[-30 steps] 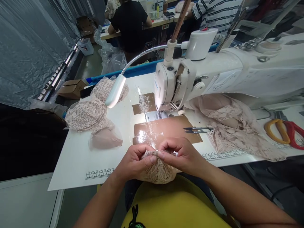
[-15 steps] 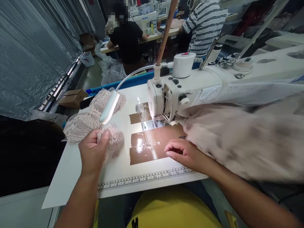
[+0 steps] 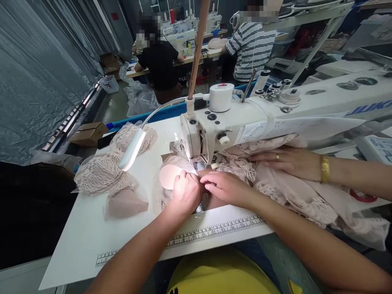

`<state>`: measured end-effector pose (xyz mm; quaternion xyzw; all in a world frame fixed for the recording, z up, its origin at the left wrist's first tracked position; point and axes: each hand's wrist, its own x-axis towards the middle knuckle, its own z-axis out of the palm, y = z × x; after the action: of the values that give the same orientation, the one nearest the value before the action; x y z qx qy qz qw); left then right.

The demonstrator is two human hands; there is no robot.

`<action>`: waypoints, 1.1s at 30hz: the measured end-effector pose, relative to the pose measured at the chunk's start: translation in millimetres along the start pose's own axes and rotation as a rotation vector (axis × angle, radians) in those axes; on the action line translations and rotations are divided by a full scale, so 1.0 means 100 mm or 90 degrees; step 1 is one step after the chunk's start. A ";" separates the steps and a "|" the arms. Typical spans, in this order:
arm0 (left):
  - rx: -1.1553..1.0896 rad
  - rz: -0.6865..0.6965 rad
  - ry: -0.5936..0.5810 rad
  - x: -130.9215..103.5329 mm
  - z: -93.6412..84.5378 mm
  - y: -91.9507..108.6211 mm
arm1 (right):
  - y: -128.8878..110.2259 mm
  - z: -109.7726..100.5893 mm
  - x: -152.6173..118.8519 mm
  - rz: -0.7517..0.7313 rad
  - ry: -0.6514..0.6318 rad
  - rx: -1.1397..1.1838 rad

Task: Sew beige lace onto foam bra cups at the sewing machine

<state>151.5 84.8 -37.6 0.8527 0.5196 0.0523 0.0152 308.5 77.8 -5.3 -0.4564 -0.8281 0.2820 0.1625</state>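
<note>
Under the sewing machine head [image 3: 199, 136] lies a pale pink lace bra cup [image 3: 170, 175], its smooth rounded inside showing. My left hand [image 3: 187, 190] is closed on the cup's near right side, close to the needle area. My right hand [image 3: 225, 187] is almost touching it, fingers bent and pressed together; whatever they pinch is hidden. Left of the cup, a sheer beige piece [image 3: 127, 202] rests on the white table [image 3: 82, 228]. Behind it are two stacks of lace cups, a nearer stack [image 3: 101, 173] and a farther stack [image 3: 131, 136].
Another person's hand [image 3: 284, 161], with a gold bracelet, lies on the pink lace fabric [image 3: 284, 185] at right. A lamp [image 3: 133, 149] on a bendy neck hangs over the table's left part. A printed ruler [image 3: 214, 228] runs along the front edge. Two people sit at machines beyond.
My left hand has moved right with the lace piece to the machine. A sheer piece now lies on the table at left. Another person's hand has appeared on the fabric at right.
</note>
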 end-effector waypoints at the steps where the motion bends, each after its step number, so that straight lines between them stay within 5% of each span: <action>1: 0.000 0.000 -0.003 -0.03 -0.02 0.03 | 0.00 0.04 0.04 -0.005 0.008 -0.030; 5: -0.057 0.045 -0.021 -0.10 -0.24 -0.04 | 0.05 0.23 0.14 0.001 0.018 -0.180; 10: -0.326 0.165 -0.119 -0.11 -0.43 -0.38 | 0.12 0.37 0.12 -0.033 0.045 -0.292; 16: -0.215 0.152 0.007 -0.15 -0.14 -0.47 | 0.10 0.37 0.11 -0.003 0.049 -0.329; 33: -0.165 0.325 0.026 0.11 0.05 -0.72 | 0.09 0.33 0.15 0.053 0.070 -0.307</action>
<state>93.1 127.4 -47.7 0.9456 0.2770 0.1379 0.1001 288.8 83.8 -36.7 -0.5303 -0.8419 0.0573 0.0821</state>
